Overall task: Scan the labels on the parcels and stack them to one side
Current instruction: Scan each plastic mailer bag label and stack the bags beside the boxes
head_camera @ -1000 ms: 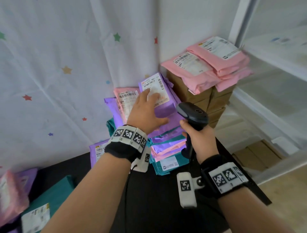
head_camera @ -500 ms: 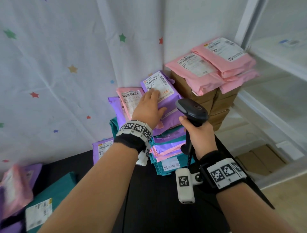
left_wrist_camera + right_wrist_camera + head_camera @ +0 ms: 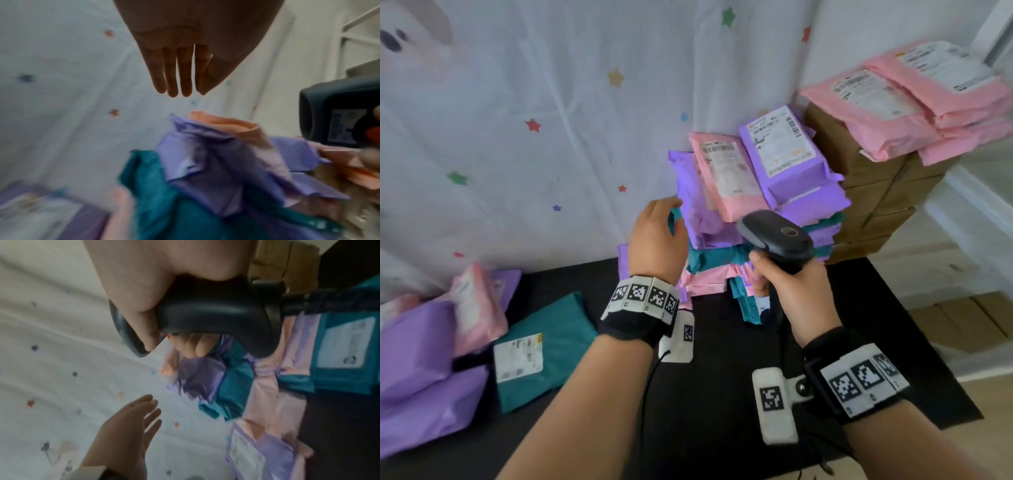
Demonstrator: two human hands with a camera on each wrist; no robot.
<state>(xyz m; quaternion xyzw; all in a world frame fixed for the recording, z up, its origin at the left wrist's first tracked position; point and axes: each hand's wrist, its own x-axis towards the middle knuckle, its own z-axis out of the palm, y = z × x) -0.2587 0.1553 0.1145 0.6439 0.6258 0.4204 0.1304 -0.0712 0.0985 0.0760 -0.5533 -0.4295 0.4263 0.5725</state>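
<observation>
A stack of purple, pink and teal parcels (image 3: pixel 756 212) stands at the back of the black table (image 3: pixel 722 394), topped by a labelled purple parcel (image 3: pixel 780 147) and a labelled pink parcel (image 3: pixel 726 171). My left hand (image 3: pixel 664 222) hovers by the stack's left edge, its fingers (image 3: pixel 179 78) straight and holding nothing. My right hand (image 3: pixel 791 291) grips the handle of a black barcode scanner (image 3: pixel 774 236) in front of the stack; the scanner's handle (image 3: pixel 216 309) fills the right wrist view. A loose pile lies at the left: a labelled teal parcel (image 3: pixel 541 346), a purple one (image 3: pixel 414 359), a pink one (image 3: pixel 476 308).
Pink parcels (image 3: pixel 914 102) lie on stacked brown boxes (image 3: pixel 876 205) right of the stack. A white star-printed curtain (image 3: pixel 517 137) hangs behind the table. A white shelf frame (image 3: pixel 979 222) stands at the far right, with flat cardboard (image 3: pixel 962 322) on the floor.
My left hand has come off the top purple parcel and dropped down-left beside the stack, empty. The view has swung left, bringing the loose pile into sight. The right hand still grips the scanner.
</observation>
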